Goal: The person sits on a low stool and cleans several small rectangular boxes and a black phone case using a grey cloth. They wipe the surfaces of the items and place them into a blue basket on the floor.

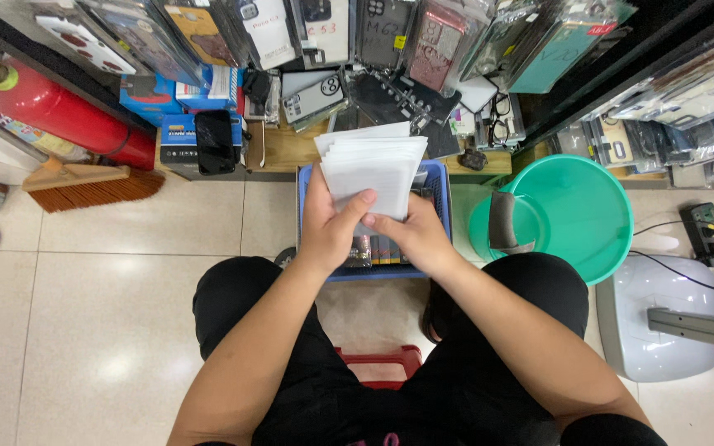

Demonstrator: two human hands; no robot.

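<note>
Head view: I sit over a tiled floor (109, 272), facing racks of phone cases (423, 41).
Teal basin (588, 215): just right of the crate.
Blue crate (440, 194): beneath my hands, packets still in it.
White packet stack (373, 165): fanned above the crate, sorting seemingly underway.
Left hand (328, 227): closed on the stack, thumb on top.
Right hand (415, 235): fingers pinching the stack's lower edge.

Red extinguisher (59, 111), broom (92, 186), teal basin (580, 215), fan base (663, 322).
</note>
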